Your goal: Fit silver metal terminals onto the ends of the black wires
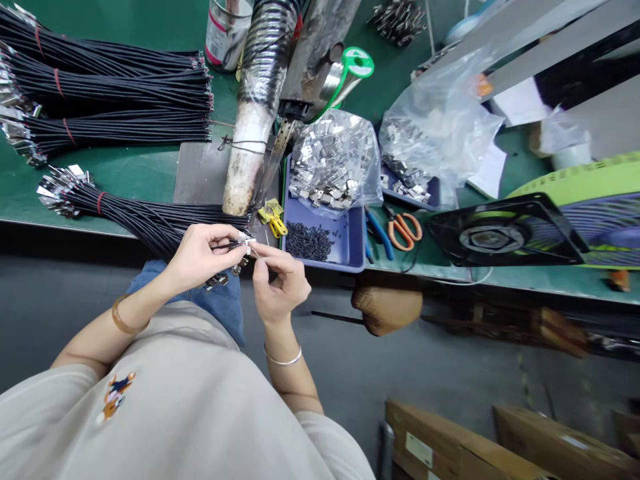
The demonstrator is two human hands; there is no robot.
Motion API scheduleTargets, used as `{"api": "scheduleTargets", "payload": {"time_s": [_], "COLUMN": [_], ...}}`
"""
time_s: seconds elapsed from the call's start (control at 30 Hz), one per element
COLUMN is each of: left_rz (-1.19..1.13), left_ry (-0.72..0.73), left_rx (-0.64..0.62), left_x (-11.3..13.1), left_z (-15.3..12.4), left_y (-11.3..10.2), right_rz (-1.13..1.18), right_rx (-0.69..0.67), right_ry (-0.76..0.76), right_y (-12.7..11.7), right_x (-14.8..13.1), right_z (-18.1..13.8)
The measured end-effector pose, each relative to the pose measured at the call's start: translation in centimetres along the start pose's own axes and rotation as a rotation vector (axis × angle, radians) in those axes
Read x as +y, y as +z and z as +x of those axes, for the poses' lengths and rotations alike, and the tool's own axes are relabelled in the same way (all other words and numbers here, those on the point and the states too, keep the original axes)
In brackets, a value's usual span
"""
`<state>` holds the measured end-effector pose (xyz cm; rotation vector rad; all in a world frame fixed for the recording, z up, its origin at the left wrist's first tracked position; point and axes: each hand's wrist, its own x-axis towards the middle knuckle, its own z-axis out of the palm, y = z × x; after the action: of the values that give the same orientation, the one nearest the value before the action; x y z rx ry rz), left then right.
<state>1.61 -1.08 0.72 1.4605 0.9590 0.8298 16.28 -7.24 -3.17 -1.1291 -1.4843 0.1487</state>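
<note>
My left hand is closed around a thin black wire, gripping it just behind its tip. My right hand pinches a small metal clip at that same wire end, so both hands meet at the edge of the green bench. A bundle of black wires tied with a red band lies across the bench edge and runs under my left hand. More small metal terminals hang below my left fingers.
A blue tray holds small black beads and a clear bag of metal clips. Orange-handled scissors, blue pliers, a black fan, a wrapped tool column and more wire bundles crowd the bench. Cardboard boxes sit on the floor.
</note>
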Motion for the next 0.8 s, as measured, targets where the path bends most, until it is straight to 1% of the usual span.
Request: {"api": "scheduleTargets", "payload": {"time_s": [0.13,0.2,0.27,0.33,0.4,0.47,0.53,0.6,0.67,0.77,0.8], "left_rz": [-0.014,-0.006,0.011,0.015,0.002,-0.004,0.003,-0.007,-0.028,-0.034,-0.028], "left_ry": [-0.002,-0.007,-0.003,0.006,0.011,0.006,0.005,0.013,0.016,0.006,0.003], "left_rx": [0.023,0.029,0.034,0.037,0.036,0.037,0.044,0.062,0.085,0.096,0.093], "left_x": [-0.1,-0.2,-0.2,-0.2,-0.2,-0.2,-0.2,-0.1,-0.1,0.0,0.0], "left_z": [-0.1,-0.1,-0.1,0.0,0.0,0.0,0.0,0.1,0.2,0.4,0.4], "left_y": [0.3,0.2,0.1,-0.1,-0.2,-0.1,0.1,0.3,0.4,0.4,0.4], "right_rz": [-0.152,-0.208,-0.214,-0.222,-0.259,-0.285,-0.268,-0.223,-0.159,-0.044,-0.019], "right_rx": [-0.043,-0.052,-0.026,0.032,0.093,0.118,0.082,0.031,0.031,0.077,0.072], "right_ry": [-0.027,-0.011,0.023,0.036,-0.005,-0.082,-0.148,-0.152,-0.062,0.166,0.216], "right_y": [-0.1,-0.2,-0.2,-0.3,-0.5,-0.5,-0.4,-0.2,0.0,0.4,0.5], "right_x": [-0.7,-0.9,-1.1,-1.1,-1.1,-1.2,-1.3,-1.2,-0.9,-0.4,-0.3], "right_z": [0.4,0.6,0.9,1.2,1.5,1.7,1.7,1.4,1.0,0.5,0.5]}}
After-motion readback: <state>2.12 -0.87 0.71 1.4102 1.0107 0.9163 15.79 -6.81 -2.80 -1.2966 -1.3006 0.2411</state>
